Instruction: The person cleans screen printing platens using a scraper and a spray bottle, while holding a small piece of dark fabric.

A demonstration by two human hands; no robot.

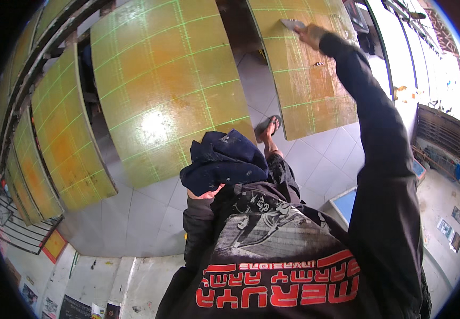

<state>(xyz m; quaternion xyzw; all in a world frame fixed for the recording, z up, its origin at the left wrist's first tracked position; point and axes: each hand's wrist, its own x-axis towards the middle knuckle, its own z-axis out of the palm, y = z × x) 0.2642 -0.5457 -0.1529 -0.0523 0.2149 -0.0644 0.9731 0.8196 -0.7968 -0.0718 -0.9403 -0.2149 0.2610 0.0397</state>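
Beneath the right hand, clamped on a scraper, lay a gridded tabletop. Steep angling could've gouged it. Left hand gripped navy cloth.

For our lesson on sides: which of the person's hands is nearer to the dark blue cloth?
Left. The left hand is partly covered by the dark blue cloth, touching it; the right hand is farther forward and right, holding a scraper at a yellowish board.
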